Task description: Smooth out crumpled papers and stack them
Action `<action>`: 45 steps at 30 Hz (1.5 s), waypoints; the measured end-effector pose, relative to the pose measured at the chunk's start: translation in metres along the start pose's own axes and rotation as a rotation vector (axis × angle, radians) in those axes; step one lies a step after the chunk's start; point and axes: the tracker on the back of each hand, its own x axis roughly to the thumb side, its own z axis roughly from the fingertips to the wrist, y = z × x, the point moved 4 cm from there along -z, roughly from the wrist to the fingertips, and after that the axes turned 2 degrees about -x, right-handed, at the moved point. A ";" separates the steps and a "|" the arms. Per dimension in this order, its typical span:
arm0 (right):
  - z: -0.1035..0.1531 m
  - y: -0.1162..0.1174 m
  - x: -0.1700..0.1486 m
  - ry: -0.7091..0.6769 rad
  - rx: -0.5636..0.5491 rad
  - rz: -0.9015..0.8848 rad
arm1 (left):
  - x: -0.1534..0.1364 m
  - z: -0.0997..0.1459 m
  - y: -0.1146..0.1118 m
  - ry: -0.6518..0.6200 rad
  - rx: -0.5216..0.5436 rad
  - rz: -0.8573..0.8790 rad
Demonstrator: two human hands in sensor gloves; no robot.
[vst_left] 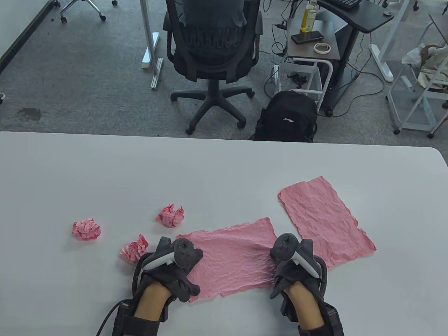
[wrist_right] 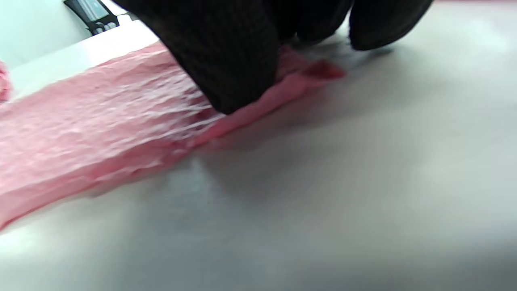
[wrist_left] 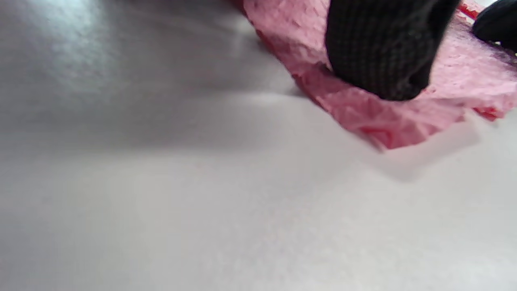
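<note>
A wrinkled pink sheet (vst_left: 231,259) lies spread on the white table (vst_left: 210,168) between my hands. My left hand (vst_left: 182,276) presses down on its left end; the left wrist view shows a gloved fingertip (wrist_left: 379,48) on the sheet's corner (wrist_left: 387,117). My right hand (vst_left: 285,276) presses its right end, and the right wrist view shows fingers (wrist_right: 226,52) flat on the paper (wrist_right: 93,121). A second flattened pink sheet (vst_left: 325,224) lies to the right. Three crumpled pink balls (vst_left: 86,229) (vst_left: 170,215) (vst_left: 134,248) sit to the left.
Beyond the table's far edge stand an office chair (vst_left: 213,52) and a black backpack (vst_left: 288,117) on the carpet. A side cart (vst_left: 311,42) with a bottle, phone and tape roll is further back.
</note>
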 end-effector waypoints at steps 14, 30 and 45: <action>0.001 -0.022 0.000 0.117 -0.280 0.143 | 0.012 0.006 0.007 -0.146 0.017 -0.006; 0.004 -0.026 -0.009 -0.198 -0.276 -0.778 | 0.014 0.004 0.007 -0.125 0.066 -0.027; -0.009 -0.023 -0.019 -0.286 -0.150 -0.939 | 0.015 0.003 0.009 -0.141 0.107 0.005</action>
